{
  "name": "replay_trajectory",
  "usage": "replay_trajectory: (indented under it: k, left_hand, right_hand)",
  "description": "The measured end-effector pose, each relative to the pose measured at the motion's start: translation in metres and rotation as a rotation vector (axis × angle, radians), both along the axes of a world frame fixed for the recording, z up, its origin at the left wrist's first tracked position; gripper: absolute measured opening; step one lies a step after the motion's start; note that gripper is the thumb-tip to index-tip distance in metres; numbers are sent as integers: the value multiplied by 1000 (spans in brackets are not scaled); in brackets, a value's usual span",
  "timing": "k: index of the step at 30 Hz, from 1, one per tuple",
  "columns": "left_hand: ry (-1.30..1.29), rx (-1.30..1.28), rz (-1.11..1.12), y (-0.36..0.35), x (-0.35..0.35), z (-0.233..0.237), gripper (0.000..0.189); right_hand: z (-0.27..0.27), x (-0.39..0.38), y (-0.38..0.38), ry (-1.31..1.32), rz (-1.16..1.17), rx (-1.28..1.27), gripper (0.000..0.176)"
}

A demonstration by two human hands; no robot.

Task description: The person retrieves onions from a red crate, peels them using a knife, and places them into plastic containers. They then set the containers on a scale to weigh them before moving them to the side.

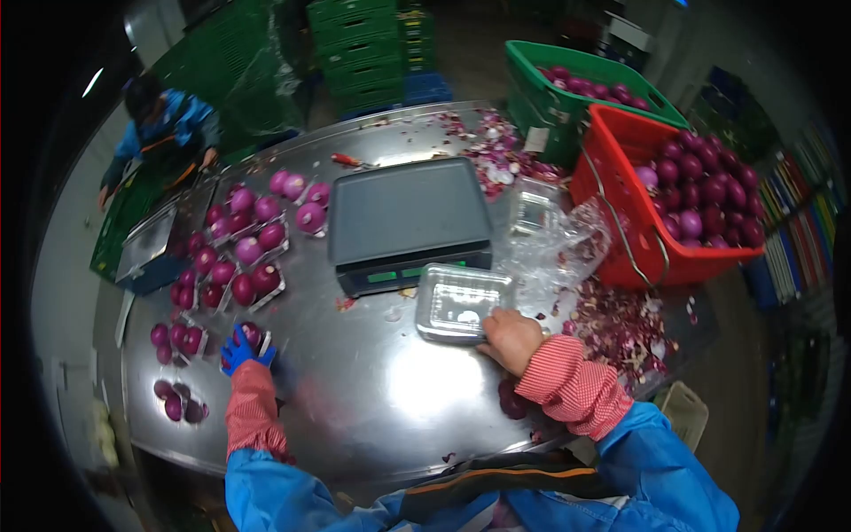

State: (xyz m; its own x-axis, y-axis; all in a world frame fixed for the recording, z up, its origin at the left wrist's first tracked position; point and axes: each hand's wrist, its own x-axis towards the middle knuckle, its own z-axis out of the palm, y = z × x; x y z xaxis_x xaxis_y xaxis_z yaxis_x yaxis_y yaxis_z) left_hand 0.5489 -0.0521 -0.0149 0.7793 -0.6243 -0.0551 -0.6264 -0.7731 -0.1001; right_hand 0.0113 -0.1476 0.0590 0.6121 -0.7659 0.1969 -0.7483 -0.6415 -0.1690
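Note:
My left hand (244,348), in a blue glove, is wrapped round a small clear tray of red onions (253,333) on the steel table's left side; the fingers cover much of it. My right hand (514,340), bare, grips the lower right corner of a clear plastic tray (463,300). That tray looks bare inside and is held just in front of the scale (409,213). Several packed trays of red onions (235,239) stand beyond my left hand. Some loose red onions (511,401) lie below my right wrist.
A red crate (620,222) and a green crate (550,115), both with red onions, stand at the right. Onion skins (616,332) and a crumpled plastic bag (567,244) lie nearby. A red-handled knife (350,160) is behind the scale. A co-worker (168,124) stands far left.

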Motion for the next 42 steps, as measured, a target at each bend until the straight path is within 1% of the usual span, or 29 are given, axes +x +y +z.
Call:
replay_trajectory:
  k: [1, 3, 5, 7, 9, 11, 12, 13, 15, 16, 17, 18, 19, 20, 22, 23, 26, 27, 29, 30, 31, 33, 34, 36, 37, 38, 39, 40, 42]
  left_hand:
    - [16, 5, -19, 3, 6, -3, 118]
    - [49, -108, -185, 11, 48, -33, 119]
    - [52, -227, -218, 14, 42, -23, 116]
    - [36, -219, -210, 8, 45, -13, 108]
    - [48, -301, -240, -2, 41, 5, 100]
    - [112, -578, -431, -19, 3, 32, 87]
    - [141, -718, -524, -28, -16, 48, 81]
    - [180, -770, -608, -40, -45, 71, 76]
    - [287, -858, -781, -72, -130, 129, 65]
    - [361, -889, -869, -87, -175, 157, 60]
    - [414, -891, -978, -105, -217, 176, 58]
    - [468, -891, -1084, -122, -258, 191, 56]
    - [521, -886, -1189, -137, -302, 208, 55]
    - [537, -806, -1308, -150, -352, 230, 54]
    - [574, -678, -1550, -179, -456, 266, 56]
    - [599, -629, -1673, -195, -508, 277, 58]
    - [621, -546, -1958, -234, -657, 300, 58]
    - [628, -538, -2039, -247, -705, 303, 60]
    - [547, -538, -2244, -284, -790, 301, 67]
    - [458, -564, -2306, -302, -827, 299, 71]
    - [370, -592, -2364, -320, -863, 299, 75]
    - [191, -591, -2327, -348, -924, 304, 81]
    - [83, -570, -2276, -363, -950, 307, 82]
    - [-122, -529, -2164, -391, -997, 312, 85]
    - [-127, -488, -2120, -404, -1017, 311, 86]
    - [-134, -450, -2074, -417, -1035, 310, 87]
    - [-139, -413, -2030, -431, -1053, 309, 88]
    - [-205, -394, -2008, -442, -1067, 309, 93]
    - [-83, -247, -1967, -464, -1090, 309, 98]
  right_hand:
    - [0, -1, 1, 1, 23, 0, 11]
    - [-6, -6, 2, 6, 41, -41, 7]
    - [-5, -12, 3, 29, 33, -97, 6]
    - [0, -19, 3, -139, 67, -160, 3]
    - [12, -29, 8, -141, 96, -196, 5]
    - [29, -47, 17, -206, 147, -271, 8]
    - [34, -60, 26, -239, 130, -278, 9]
    - [38, -75, 36, -273, 112, -284, 10]
    - [39, -114, 55, -260, 82, -196, 12]
    - [30, -135, 63, -239, 79, -179, 14]
    - [17, -157, 69, -217, 77, -164, 17]
    - [1, -177, 74, -177, 96, -88, 21]
    - [-17, -195, 78, -138, 115, -12, 25]
    - [-30, -207, 82, -103, 133, 65, 28]
    - [-33, -221, 93, -132, 83, 170, 38]
    - [-31, -229, 95, -148, 58, 219, 43]
    - [-25, -259, 91, -377, -21, 139, 53]
    - [-18, -275, 88, -362, -68, 166, 53]
    - [-9, -310, 85, -336, -154, 225, 52]
    - [-20, -324, 85, -362, -222, 246, 53]
    - [-25, -338, 86, -383, -269, 194, 50]
    - [-31, -364, 90, -419, -358, 97, 44]
    - [-33, -373, 92, -418, -390, 176, 44]
    - [-34, -381, 94, -459, -456, 158, 40]
    - [-39, -384, 95, -480, -490, 149, 39]
    - [-64, -386, 99, -586, -440, 17, 44]
    - [-65, -388, 100, -559, -466, 52, 51]
    - [-66, -392, 101, -572, -459, 95, 52]
    - [-67, -401, 101, -578, -452, 167, 55]
